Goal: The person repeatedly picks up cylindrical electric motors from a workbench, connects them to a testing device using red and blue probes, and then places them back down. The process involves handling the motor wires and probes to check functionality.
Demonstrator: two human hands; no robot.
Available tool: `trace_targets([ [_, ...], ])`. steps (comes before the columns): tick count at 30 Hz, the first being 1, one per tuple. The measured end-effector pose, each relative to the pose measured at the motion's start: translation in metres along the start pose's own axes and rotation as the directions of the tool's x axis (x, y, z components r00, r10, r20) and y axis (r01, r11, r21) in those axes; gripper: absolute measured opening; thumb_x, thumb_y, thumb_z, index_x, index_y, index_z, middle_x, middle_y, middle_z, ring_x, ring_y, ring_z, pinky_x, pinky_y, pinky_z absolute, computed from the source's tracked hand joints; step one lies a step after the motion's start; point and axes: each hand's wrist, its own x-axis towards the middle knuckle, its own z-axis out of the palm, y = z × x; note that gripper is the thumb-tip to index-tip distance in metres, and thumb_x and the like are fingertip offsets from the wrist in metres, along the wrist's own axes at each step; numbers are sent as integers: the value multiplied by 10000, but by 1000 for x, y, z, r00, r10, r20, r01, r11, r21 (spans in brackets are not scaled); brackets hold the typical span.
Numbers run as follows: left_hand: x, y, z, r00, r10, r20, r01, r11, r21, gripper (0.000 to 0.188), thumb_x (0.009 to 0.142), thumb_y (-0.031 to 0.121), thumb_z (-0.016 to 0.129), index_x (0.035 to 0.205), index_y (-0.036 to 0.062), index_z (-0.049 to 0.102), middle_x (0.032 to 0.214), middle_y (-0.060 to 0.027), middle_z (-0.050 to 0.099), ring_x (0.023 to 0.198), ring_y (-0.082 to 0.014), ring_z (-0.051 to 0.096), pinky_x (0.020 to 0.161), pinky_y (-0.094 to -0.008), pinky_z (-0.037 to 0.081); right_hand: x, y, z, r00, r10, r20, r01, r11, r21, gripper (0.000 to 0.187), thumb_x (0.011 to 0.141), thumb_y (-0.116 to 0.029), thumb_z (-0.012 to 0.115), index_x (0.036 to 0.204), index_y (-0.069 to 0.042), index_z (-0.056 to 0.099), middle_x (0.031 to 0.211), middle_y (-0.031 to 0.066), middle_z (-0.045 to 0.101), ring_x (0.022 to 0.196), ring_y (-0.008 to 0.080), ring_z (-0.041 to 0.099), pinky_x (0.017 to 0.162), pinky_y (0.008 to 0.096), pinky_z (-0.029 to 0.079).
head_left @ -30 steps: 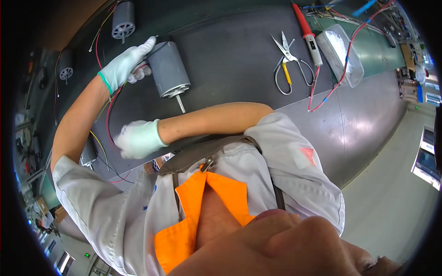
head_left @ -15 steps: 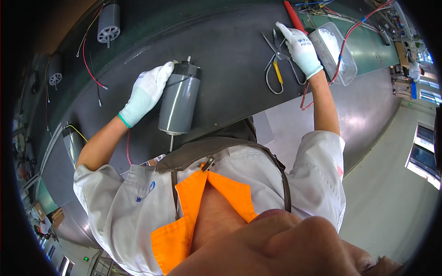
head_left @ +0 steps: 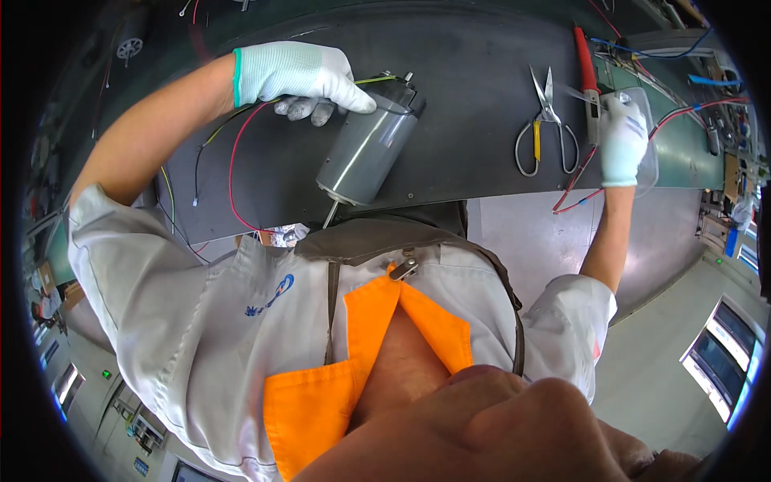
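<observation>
A grey cylindrical motor [head_left: 368,153] lies tilted on the dark bench in front of me, its shaft pointing toward my apron. My left hand [head_left: 309,80], in a white glove, is at its upper left side. The thumb lies over the motor's casing and the other fingers curl round the motor's wires [head_left: 374,79], which come out on the hand's left as a red wire [head_left: 234,165] and a dark one. At the right, my gloved right hand [head_left: 623,138] reaches into a clear plastic box [head_left: 652,165]. Its fingers are bent and their tips partly hidden.
Scissors [head_left: 548,112] with a yellow-wrapped handle lie between my hands. Beside the box is a red-handled tool [head_left: 585,63] with a metal part. Red cables [head_left: 699,106] cross the right side. Another motor [head_left: 132,36] stands far left.
My left hand has shifted from the motor's side to its wires, elbow raised. My right hand has moved from beside the scissors into the box. The motor is tilted more.
</observation>
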Motion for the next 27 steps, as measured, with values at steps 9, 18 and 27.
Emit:
trace_targets([
  [9,-4,-6,-7,998,30,48,-21,986,-164,472,955,431,693,861,-32,686,592,-82,591,374,-102,522,308,-250,377,-31,-145,-107,633,-392,668,-698,84,711,361,959,-57,569,1301,-88,680,787,30,709,600,52,603,557,212,504],
  [18,-28,9,-6,997,-82,5,82,984,-155,563,962,525,628,884,-28,700,574,-81,599,348,-94,479,309,-242,353,-25,-238,-82,561,-513,649,-828,-329,455,354,968,-93,524,1262,41,669,805,109,701,552,75,590,472,193,446],
  [27,9,-32,44,881,13,-472,-211,905,-369,364,968,387,617,979,27,673,714,-7,605,494,-64,526,402,-221,400,-37,-258,-68,768,-422,483,-604,-727,326,384,1029,-47,529,1381,106,535,1275,249,651,1098,331,706,801,351,634],
])
